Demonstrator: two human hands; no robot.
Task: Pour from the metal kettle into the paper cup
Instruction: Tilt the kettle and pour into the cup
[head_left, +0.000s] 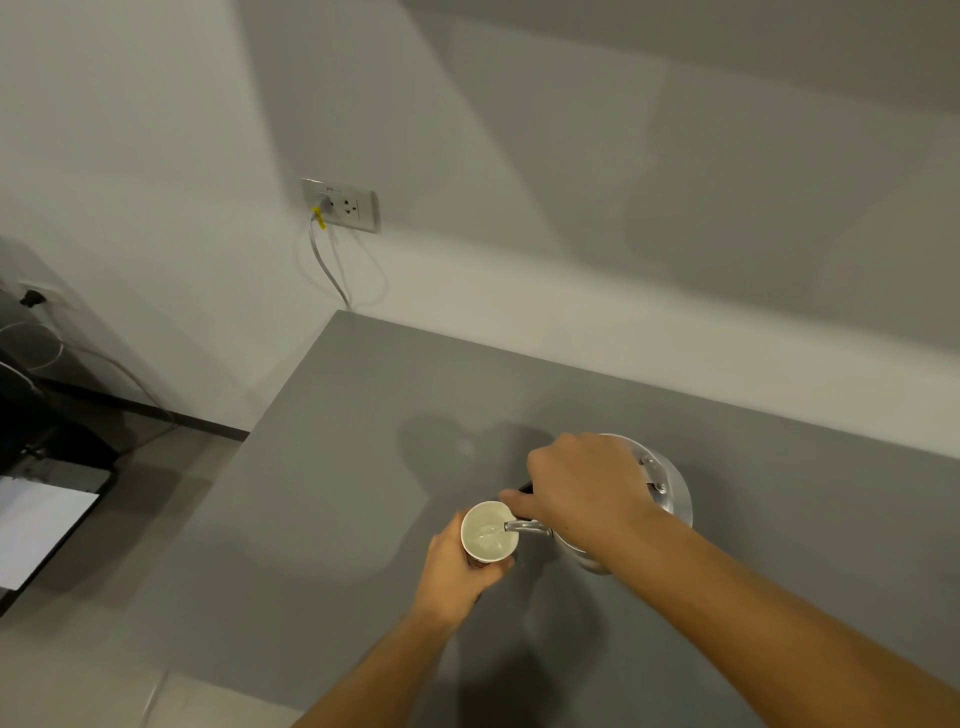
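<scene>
While the left hand (457, 566) grips the paper cup (489, 531), the right hand (582, 488), clenched on the metal kettle (670, 493), holds its spout (527, 526) over the rim, just beyond the left fingertips.

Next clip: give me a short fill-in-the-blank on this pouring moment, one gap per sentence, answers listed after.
1. The round white paper cup is held by the person's ____ hand.
2. The right hand grips the tilted shiny metal kettle by its ____.
3. The kettle's thin metal spout reaches over the cup's ____.
4. Both sit above a flat ____ table.

Missing words: left; handle; rim; grey
</scene>
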